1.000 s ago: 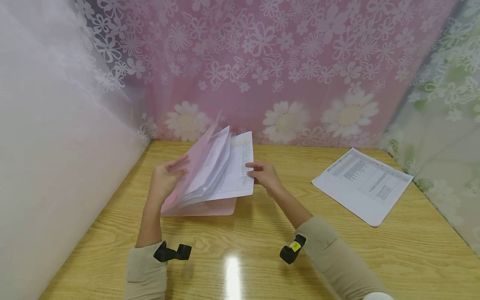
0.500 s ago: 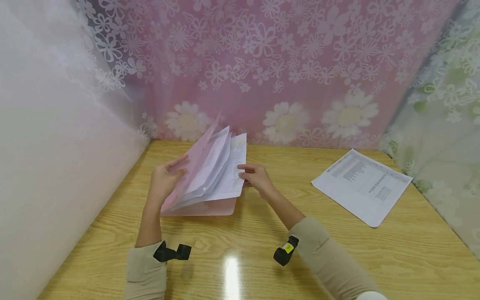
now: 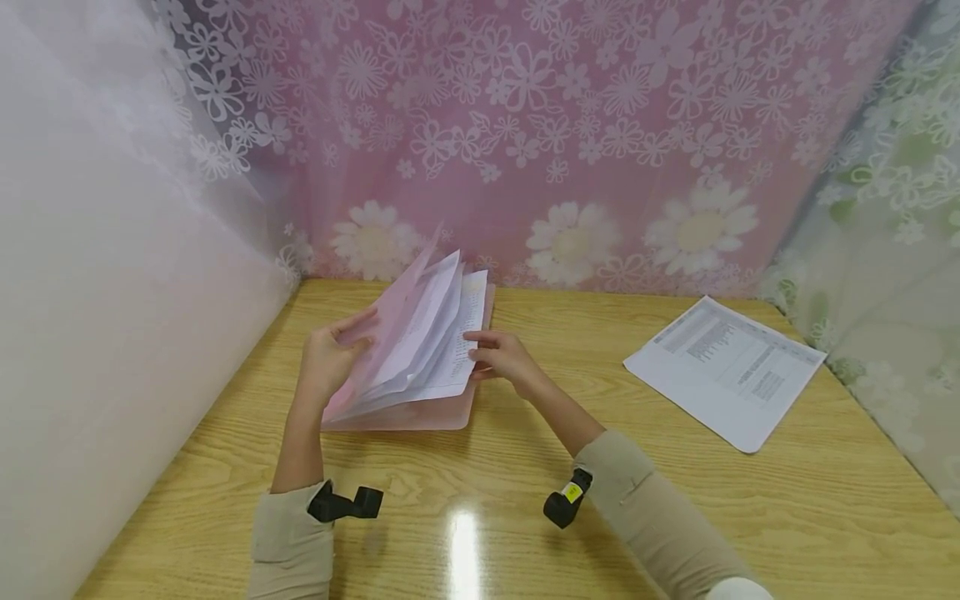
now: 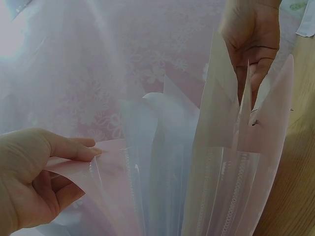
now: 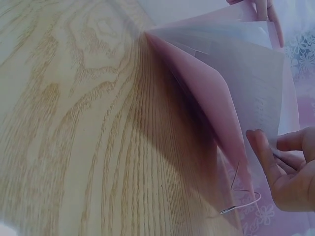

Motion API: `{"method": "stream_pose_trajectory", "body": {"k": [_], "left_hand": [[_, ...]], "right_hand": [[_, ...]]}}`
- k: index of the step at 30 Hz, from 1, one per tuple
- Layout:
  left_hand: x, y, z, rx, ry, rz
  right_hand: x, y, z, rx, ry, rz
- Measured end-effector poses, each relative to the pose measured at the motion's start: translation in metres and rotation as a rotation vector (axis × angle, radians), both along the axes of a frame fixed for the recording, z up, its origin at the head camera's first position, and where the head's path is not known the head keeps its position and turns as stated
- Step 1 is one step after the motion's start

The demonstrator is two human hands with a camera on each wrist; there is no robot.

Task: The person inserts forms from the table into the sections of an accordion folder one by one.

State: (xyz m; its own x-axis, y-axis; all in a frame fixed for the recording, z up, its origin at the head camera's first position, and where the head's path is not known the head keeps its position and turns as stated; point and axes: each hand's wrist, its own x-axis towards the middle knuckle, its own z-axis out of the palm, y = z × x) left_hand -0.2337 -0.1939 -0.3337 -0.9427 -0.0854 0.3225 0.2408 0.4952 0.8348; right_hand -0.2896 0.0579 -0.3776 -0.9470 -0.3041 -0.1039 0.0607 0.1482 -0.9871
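A pink folder stands partly open on the table, with clear sleeves and papers fanned out inside. My left hand pinches the edge of its raised cover between thumb and fingers. On the other side, my right hand pinches the right edge of a white printed sheet. This sheet sits mostly among the folder's leaves; its inner part is hidden. The folder's back cover lies under the sheet. A thin cord with a small metal tip hangs at the cover's edge.
Off to the right, a printed paper in what looks like a clear sleeve lies flat on the wooden table. A pink flowered curtain hangs behind the table, with pale sheeting at both sides.
My right hand has moved left with the sheet, which now reaches farther into the folder. More of the back cover's right edge shows. My left hand has stayed in place.
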Motion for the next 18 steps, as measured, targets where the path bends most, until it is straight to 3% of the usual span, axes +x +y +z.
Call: {"method": "stream_pose_trajectory", "body": {"k": [9,18], "left_hand": [[0.000,0.000,0.000,-0.002,-0.003,0.004],[-0.001,0.001,-0.001,0.013,0.015,-0.007]], "right_hand": [[-0.001,-0.011,-0.002,-0.001,0.022,0.044],[-0.001,-0.023,-0.005,0.019,0.031,0.021]]}}
